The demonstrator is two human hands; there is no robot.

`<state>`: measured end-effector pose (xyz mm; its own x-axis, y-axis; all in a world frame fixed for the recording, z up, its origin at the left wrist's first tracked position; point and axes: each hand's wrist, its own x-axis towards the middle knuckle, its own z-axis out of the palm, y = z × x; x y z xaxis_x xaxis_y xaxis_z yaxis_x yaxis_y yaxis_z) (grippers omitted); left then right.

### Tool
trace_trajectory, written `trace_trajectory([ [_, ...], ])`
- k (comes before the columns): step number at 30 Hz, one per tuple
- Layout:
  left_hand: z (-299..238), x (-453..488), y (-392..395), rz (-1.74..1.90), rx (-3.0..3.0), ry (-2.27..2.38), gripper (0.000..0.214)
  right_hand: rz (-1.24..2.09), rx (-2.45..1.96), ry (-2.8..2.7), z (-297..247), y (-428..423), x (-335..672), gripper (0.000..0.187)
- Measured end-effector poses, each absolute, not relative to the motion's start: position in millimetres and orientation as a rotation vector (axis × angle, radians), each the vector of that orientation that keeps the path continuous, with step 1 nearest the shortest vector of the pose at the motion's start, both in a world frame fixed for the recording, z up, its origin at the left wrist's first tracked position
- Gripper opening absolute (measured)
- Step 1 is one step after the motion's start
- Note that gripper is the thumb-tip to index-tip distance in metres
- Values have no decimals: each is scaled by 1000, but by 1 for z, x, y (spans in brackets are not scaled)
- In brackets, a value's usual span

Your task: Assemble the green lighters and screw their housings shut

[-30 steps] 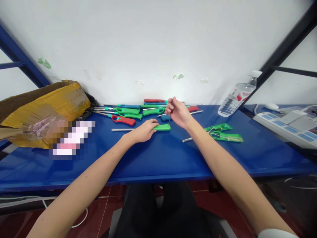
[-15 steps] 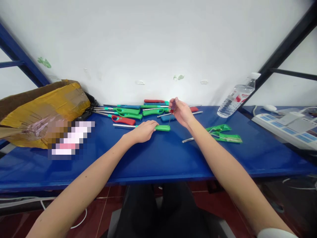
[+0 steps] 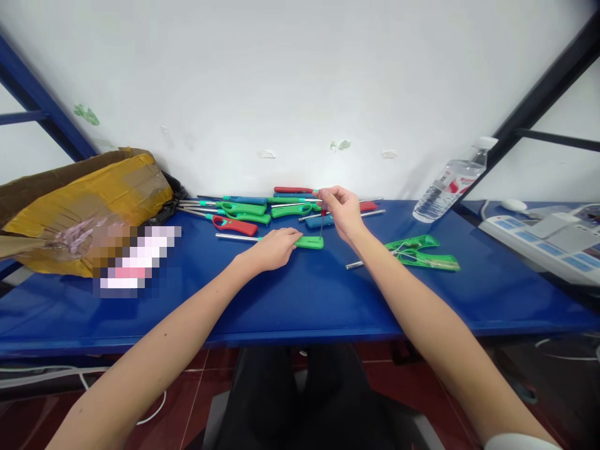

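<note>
Compared with half a second ago, the right hand point(image 3: 344, 209) is turned further over the screwdriver point(image 3: 323, 213), with its fingers now closed around the top, while the left hand is kept in nearly the same place. The screwdriver is pinched between the right thumb and fingers, its handle mostly covered and its thin shaft pointed down at the right end of the green lighter point(image 3: 312, 242). Whether the tip is seated in a screw cannot be told.

The green lighter is laid flat on the blue table point(image 3: 281, 306), its metal rod directed left. It is held down under the left hand point(image 3: 279, 248), by which its middle is hidden; the fingers are curled over it.

Behind the hands, more lighters point(image 3: 241, 209) in red, green and blue are heaped near the wall. Right of the right wrist, an opened green casing point(image 3: 424, 260) is set down, with wires visible in it. Farther right, a water bottle point(image 3: 445, 187) is seen, and at the left a taped carton point(image 3: 126, 187).
</note>
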<state>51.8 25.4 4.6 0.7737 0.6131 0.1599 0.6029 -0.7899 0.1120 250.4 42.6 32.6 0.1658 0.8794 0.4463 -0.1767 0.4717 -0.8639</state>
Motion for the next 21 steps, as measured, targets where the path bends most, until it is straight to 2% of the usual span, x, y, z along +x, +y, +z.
trace_trajectory([
  [7, 3, 52, 26, 349, 2866, 995, 42, 1099, -655, -1119, 36, 29, 238, 51],
  [13, 4, 54, 23, 372, 2854, 999, 42, 1297, -646, -1122, 43, 31, 245, 35],
  [18, 5, 57, 20, 356, 2839, 1053, 40, 1285, -604, -1192, 43, 34, 257, 30],
  [21, 7, 59, 19, 353, 2827, 1117, 39, 1284, -597, -1305, 41, 34, 263, 34],
])
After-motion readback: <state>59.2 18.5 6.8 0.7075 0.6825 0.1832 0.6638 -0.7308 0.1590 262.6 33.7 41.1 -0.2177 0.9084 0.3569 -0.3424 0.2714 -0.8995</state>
